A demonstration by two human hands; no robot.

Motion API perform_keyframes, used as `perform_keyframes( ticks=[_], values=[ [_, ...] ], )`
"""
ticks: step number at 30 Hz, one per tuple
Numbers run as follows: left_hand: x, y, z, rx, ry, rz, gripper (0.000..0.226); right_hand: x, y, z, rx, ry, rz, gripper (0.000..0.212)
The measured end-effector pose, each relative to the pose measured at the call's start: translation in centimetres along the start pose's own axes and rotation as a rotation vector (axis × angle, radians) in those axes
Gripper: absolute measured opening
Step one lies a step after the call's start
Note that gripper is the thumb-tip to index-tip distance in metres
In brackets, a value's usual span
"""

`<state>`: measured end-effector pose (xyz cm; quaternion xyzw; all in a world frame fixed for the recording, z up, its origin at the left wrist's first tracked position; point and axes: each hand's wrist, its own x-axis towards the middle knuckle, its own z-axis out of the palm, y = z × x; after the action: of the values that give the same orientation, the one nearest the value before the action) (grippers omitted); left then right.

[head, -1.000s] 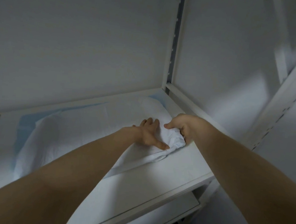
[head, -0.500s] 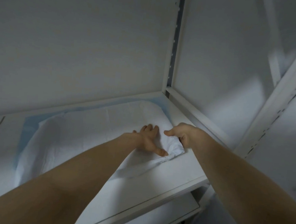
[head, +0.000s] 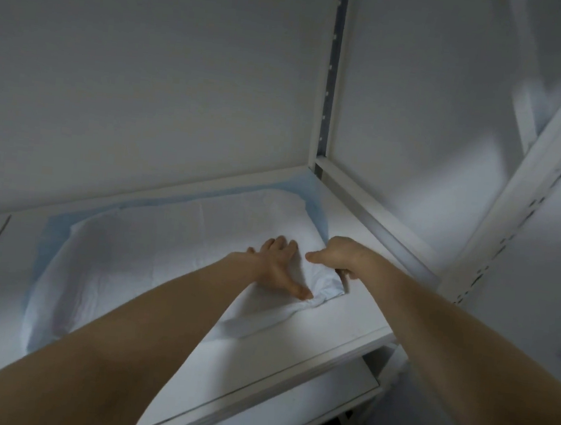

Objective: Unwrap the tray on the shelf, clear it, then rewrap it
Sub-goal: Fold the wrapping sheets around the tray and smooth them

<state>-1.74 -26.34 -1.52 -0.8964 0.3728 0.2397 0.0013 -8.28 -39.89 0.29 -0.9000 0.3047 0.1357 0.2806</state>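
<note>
Tray bundle on white shelf, both hands at its right end.

Bundle is covered in white wrap w/ a pale blue layer showing along the back & left edges; it lies toward the shelf's rear, right end near the corner upright. Tray itself isn't visible under the wrap. Left hand lies flat & open on top of the wrap, fingers spread, thumb out toward the front edge, pressing down. Right hand is just beside it, its grip curled closed on the bunched corner of the wrap at the right end, prob. pinching a fold, though the dim light makes that hard to confirm. A lower shelf shows below the front edge.
</note>
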Motion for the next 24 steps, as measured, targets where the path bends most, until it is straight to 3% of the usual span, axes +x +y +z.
perform_keyframes(
  ticks=[3,7,9,14,15,17,19,24],
  values=[
    [0.1,0.1,-0.8,-0.030,0.030,-0.012,0.103,0.3,-0.6,-0.9,-0.140,0.143,-0.038,0.070],
    [0.9,-0.4,-2.1,-0.082,0.164,-0.056,0.079,1.4,-2.4,-1.7,-0.016,0.362,-0.198,0.029],
    [1.5,-1.0,-2.5,-0.057,0.176,-0.050,0.081,2.4,-3.2,-1.5,0.004,0.347,-0.240,0.019],
    [3.7,-2.5,-3.4,0.036,0.110,-0.009,0.095,5.1,-5.0,-1.3,0.077,0.215,-0.223,0.016],
    [4.1,-2.8,-3.6,0.043,0.099,-0.005,0.098,5.7,-5.3,-1.3,0.089,0.203,-0.222,0.026],
    [4.4,-3.2,-4.0,0.059,0.084,-0.002,0.103,6.8,-6.0,-1.5,0.105,0.194,-0.206,0.022],
    [4.9,-3.8,-4.2,0.050,0.082,-0.015,0.106,7.7,-6.6,-1.4,0.098,0.185,-0.193,0.041],
    [7.2,-5.8,-4.3,-0.045,0.091,-0.065,0.108,9.7,-7.1,-1.5,0.201,0.194,-0.127,0.022]
  ],
)
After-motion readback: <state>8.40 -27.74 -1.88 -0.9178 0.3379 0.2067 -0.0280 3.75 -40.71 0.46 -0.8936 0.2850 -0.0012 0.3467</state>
